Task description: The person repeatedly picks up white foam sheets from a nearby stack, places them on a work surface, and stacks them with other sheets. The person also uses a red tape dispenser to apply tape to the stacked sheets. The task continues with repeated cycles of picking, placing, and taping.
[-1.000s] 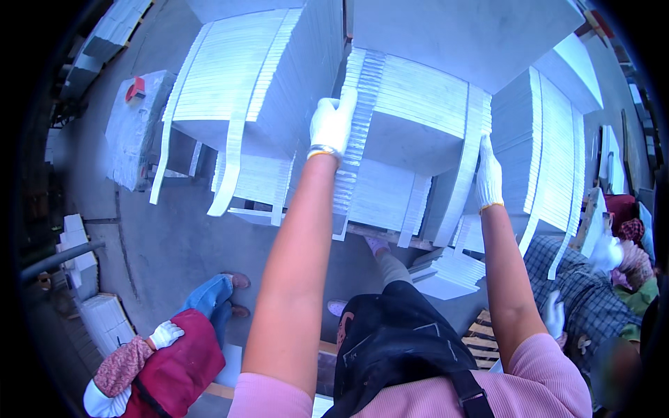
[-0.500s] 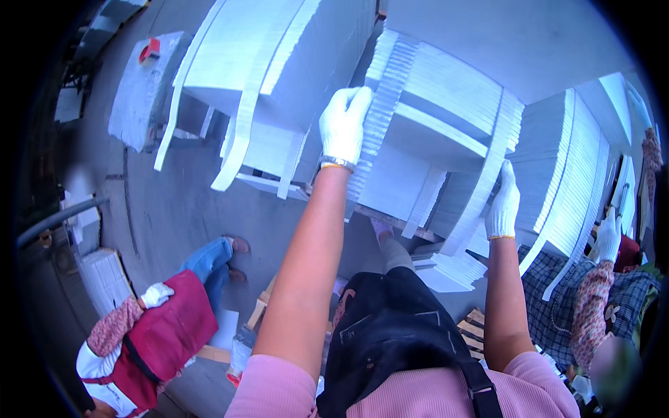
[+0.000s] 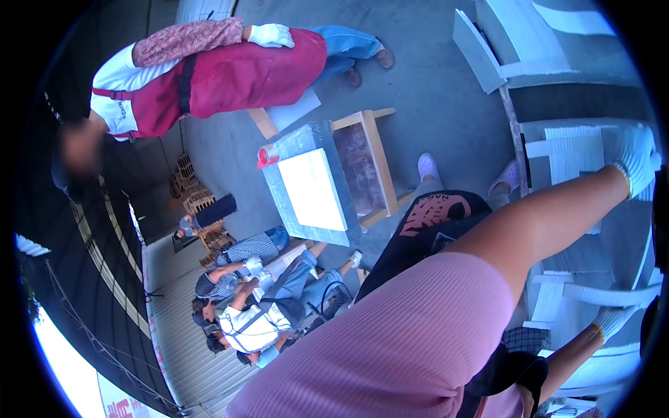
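Note:
My left hand (image 3: 635, 160), in a white knit glove, is at the right rim of the view, against the pale stacked panels. Its fingers look curled, but what lies in them blends into the white behind. Lower down, my right hand (image 3: 616, 320), gloved too, reaches beside a pale curved strip (image 3: 601, 292) on the same stacks. Its fingertips are lost against the white, so their grip cannot be made out. Between the two hands, white ridged edges and a grey panel face (image 3: 568, 245) show.
A person in a red apron (image 3: 258, 73) stands at upper left. A wrapped block (image 3: 306, 233) carries a white board (image 3: 313, 189) and a red tape roll (image 3: 266, 156), beside a wooden frame (image 3: 376, 153). Several people (image 3: 258, 324) work farther off. A grey panel (image 3: 477, 50) leans at upper right.
My view has swung round and tilted strongly, so the stacks and both hands now lie at the right rim. The block with the white board and the people beyond have come into sight.

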The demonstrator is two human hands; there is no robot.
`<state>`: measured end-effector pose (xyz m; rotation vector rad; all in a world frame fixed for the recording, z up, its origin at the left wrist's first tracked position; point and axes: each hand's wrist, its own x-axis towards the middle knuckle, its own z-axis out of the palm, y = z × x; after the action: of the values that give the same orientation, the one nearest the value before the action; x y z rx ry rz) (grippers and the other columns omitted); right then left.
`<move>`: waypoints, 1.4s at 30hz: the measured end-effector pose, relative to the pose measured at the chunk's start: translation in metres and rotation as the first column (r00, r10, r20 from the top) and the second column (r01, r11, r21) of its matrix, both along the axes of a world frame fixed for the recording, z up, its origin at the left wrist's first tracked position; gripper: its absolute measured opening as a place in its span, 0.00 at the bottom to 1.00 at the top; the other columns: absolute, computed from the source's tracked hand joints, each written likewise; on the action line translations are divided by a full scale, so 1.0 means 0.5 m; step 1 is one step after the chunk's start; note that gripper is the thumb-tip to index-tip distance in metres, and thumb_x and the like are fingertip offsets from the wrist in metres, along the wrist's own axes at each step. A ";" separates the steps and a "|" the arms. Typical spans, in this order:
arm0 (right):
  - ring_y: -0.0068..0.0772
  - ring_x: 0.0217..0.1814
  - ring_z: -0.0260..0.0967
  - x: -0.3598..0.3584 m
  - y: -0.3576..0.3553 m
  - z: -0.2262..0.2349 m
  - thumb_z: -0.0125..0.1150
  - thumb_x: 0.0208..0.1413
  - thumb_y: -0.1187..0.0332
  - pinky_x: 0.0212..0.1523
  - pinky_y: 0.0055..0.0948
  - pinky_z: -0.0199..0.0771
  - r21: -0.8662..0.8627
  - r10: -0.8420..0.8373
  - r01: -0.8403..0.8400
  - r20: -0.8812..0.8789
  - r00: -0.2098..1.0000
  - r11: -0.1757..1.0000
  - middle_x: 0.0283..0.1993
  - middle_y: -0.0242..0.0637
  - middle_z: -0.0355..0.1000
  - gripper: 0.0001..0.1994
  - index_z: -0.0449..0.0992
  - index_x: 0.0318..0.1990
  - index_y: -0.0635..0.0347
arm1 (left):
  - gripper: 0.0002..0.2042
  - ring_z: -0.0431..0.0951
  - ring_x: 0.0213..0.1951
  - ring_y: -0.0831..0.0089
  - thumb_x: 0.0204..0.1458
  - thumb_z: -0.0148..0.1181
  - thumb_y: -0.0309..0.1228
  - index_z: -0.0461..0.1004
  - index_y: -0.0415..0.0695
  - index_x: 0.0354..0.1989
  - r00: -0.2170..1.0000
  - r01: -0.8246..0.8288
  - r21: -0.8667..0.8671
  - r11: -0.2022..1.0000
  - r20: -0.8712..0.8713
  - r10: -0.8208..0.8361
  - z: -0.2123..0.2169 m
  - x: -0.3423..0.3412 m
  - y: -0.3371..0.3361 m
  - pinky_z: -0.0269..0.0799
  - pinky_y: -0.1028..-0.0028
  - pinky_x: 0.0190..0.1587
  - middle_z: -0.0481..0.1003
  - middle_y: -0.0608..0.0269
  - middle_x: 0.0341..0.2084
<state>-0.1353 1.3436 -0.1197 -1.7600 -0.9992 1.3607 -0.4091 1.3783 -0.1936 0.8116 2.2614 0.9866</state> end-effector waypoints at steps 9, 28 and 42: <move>0.43 0.61 0.64 0.191 0.004 -0.127 0.52 0.62 0.68 0.64 0.48 0.64 -0.177 0.613 -0.679 -0.317 0.724 0.712 0.64 0.50 0.60 0.24 0.61 0.63 0.69 | 0.18 0.77 0.50 0.56 0.51 0.57 0.38 0.77 0.50 0.50 0.861 0.503 -0.013 0.864 -0.074 -0.502 -0.208 -0.091 -0.052 0.72 0.56 0.50 0.76 0.56 0.49; 0.24 0.48 0.64 -0.387 -0.631 -0.121 0.52 0.63 0.59 0.52 0.24 0.63 -0.296 0.974 -0.928 0.046 0.221 0.225 0.46 0.34 0.72 0.19 0.73 0.51 0.66 | 0.21 0.70 0.42 0.79 0.56 0.58 0.33 0.66 0.35 0.55 0.406 -0.630 -0.143 0.763 0.777 0.481 0.086 0.057 -1.422 0.67 0.75 0.47 0.72 0.64 0.40; 0.55 0.46 0.73 -0.872 -1.625 -0.219 0.50 0.58 0.44 0.46 0.44 0.70 -0.112 0.320 -0.399 0.421 -0.848 -0.910 0.42 0.53 0.75 0.25 0.76 0.44 0.58 | 0.19 0.74 0.27 0.79 0.52 0.65 0.41 0.72 0.36 0.41 -0.361 -0.927 -0.284 -0.244 0.504 0.784 -0.048 0.348 -1.926 0.72 0.76 0.29 0.76 0.64 0.30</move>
<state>-0.5711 0.5312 -0.2294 1.0513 -3.4974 1.1564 -0.2353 0.4155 -0.2179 -1.6774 1.7439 1.8288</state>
